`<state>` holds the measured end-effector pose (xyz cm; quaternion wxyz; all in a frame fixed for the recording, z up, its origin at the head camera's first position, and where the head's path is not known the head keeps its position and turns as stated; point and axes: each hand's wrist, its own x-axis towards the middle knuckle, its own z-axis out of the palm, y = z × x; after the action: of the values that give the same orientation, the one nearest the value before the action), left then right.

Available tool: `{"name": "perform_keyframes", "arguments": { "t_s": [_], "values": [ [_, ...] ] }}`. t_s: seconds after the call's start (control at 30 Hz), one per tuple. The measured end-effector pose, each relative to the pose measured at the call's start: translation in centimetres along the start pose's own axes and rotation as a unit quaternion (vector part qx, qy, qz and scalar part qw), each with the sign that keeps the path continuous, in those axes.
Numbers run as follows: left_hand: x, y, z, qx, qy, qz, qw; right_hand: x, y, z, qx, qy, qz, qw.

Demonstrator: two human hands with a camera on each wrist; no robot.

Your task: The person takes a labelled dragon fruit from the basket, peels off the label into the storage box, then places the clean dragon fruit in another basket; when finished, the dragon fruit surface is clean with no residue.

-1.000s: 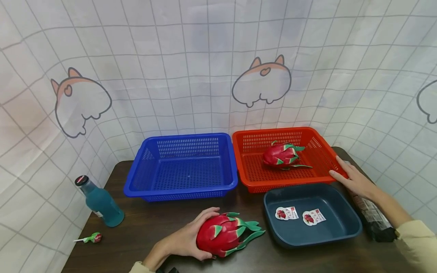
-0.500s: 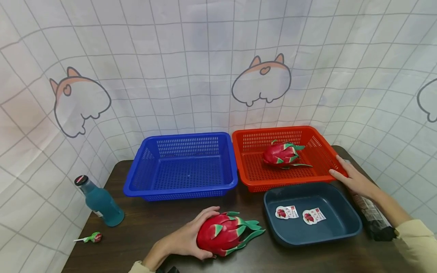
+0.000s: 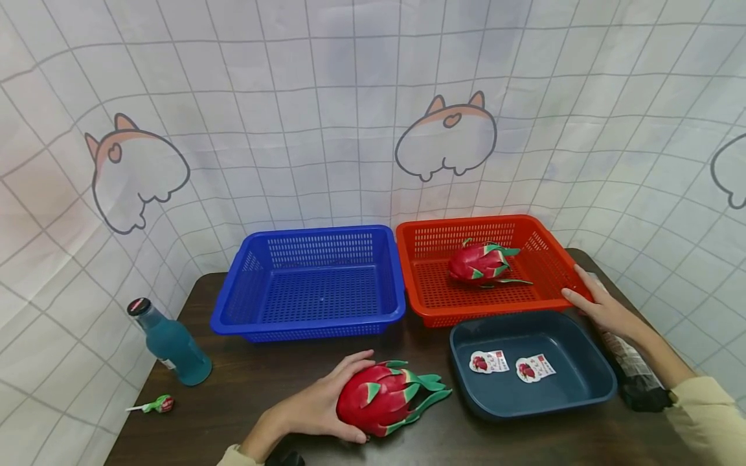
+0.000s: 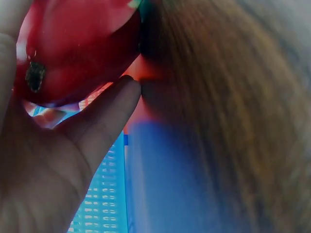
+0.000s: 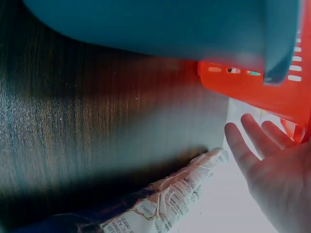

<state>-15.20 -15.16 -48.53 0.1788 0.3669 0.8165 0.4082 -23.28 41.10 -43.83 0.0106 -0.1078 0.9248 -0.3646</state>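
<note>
A dragon fruit [image 3: 375,398] with red skin and green leaf tips lies on the table, leaves pointing right. My left hand [image 3: 320,408] grips its rounded end, fingers behind and thumb in front. In the left wrist view the fruit [image 4: 82,43] sits against the fingers, its dark stub showing. At the right, my right hand [image 3: 609,310] touches the right front corner of the red basket [image 3: 428,317], fingers mostly straight. The right wrist view shows these fingers [image 5: 260,138] extended beside the basket wall; the thumb is hidden there. A second dragon fruit [image 3: 474,264] lies inside the red basket.
Left of the red basket stands a blue basket [image 3: 326,330]. A dark blue-grey tray [image 3: 539,404] holding two stickers [image 3: 535,369] sits in front. A blue bottle [image 3: 177,353] and a lollipop [image 3: 156,404] are at the left. A dark plastic package [image 3: 635,372] lies under the right forearm.
</note>
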Motion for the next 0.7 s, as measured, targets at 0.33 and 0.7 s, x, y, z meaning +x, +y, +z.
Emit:
{"name": "perform_keyframes", "arguments": {
  "t_s": [0.33,0.7],
  "values": [
    [0.0,0.7,0.4,0.014,0.019,-0.002,0.9997,0.0,0.1,0.1,0.027,-0.003,0.0,0.9996],
    [0.4,1.5,1.2,0.047,0.083,0.017,0.9953,-0.2,0.0,0.2,0.041,-0.002,0.008,0.9991]
  ]
}}
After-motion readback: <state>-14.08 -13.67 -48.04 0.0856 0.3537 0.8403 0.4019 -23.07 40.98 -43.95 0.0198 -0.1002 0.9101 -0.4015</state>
